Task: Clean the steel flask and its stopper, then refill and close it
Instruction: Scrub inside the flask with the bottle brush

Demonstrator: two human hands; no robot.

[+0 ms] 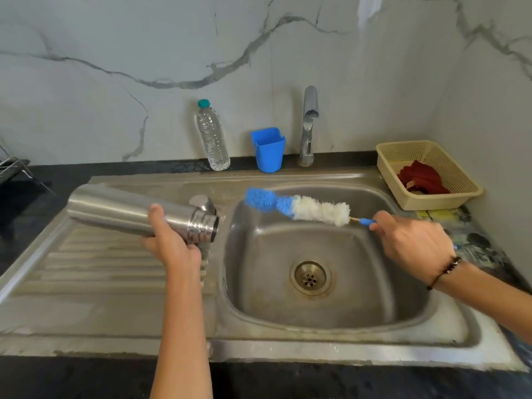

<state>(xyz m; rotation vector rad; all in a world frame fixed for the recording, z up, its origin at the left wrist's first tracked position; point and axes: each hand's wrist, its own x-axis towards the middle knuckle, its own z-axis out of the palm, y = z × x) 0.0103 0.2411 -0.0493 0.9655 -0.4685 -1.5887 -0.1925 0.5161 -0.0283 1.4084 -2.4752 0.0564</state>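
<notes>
Holding: left hand (pixel 169 240) has its grip curled under and around the neck end of the steel flask (pixel 129 210), thumb on top
Flask: lies on its side in the air above the ribbed drainboard (pixel 100 263), its open threaded mouth turned toward the basin, base pointing away to the left
Right hand: right hand (pixel 414 243) has its grip clenched around the blue handle of the bottle brush (pixel 299 207); a dark bead bracelet (pixel 446 270) sits on the wrist
Brush: slants over the sink basin (pixel 374 283), blue tip toward the flask mouth, white bristles nearer the hand; tip and mouth are near but apart
Basin: steel, with a round drain (pixel 310 277) in its floor, below the brush
Stopper: a rounded steel piece, which looks like the stopper (pixel 203 202), rests on the sink top just behind the flask's neck, partly hidden by it
Right of sink: cream plastic basket (pixel 460 180) on the dark desk (pixel 288 381), a red cloth (pixel 420 177) inside it
Back edge: tap (pixel 309 125) behind the basin; blue plastic cup (pixel 268 149) just left of it; clear water bottle (pixel 213 136) with a teal cap further left, upright against the wall
Far left: wire rack (pixel 14 168), only partly in view
Wall: marbled white tiles (pixel 144 53)
</notes>
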